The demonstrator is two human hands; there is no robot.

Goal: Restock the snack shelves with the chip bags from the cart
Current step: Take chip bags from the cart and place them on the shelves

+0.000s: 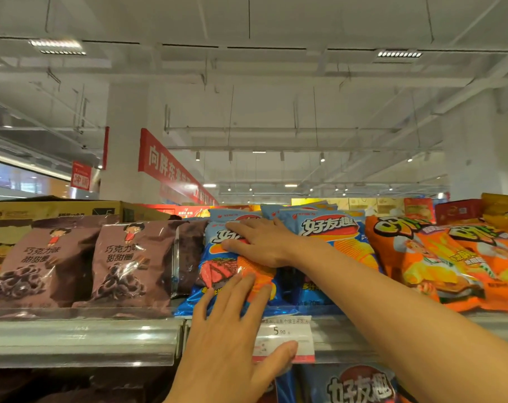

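Left hand point(226, 338), nearest the lens: grip open, fingers straight on the lower front of a glossy blue chip bag point(232, 274), thumb on the paper price tag point(284, 335). Right hand point(261, 242): grip open, flat across the same bag's upper face, forearm reaching in from the right. Bag stands upright at the front lip of the grey metal shelf point(81, 338), wedged between crinkled brown snack bags point(130, 263) on the left and another blue bag point(334, 231) just beside it; orange bags point(438, 257) lean further right; free space above the row
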